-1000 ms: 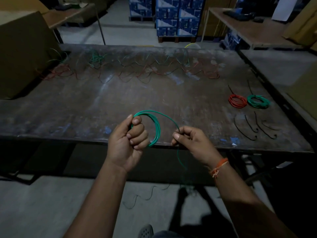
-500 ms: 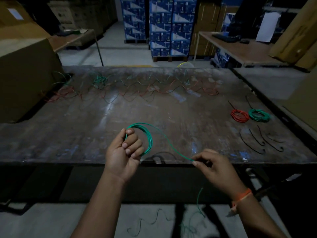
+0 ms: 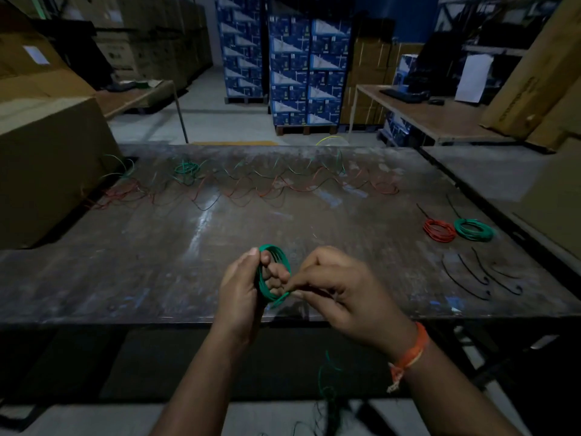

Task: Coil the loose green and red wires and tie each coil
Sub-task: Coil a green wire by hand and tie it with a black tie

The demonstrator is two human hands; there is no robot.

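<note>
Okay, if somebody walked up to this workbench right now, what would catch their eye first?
Probably the two hands at the near edge: the left hand grips a green coil while the right hand pinches its loose strand. Next, the finished red coil and finished green coil lying side by side at right, then the tangled wires strung along the far side.
</note>
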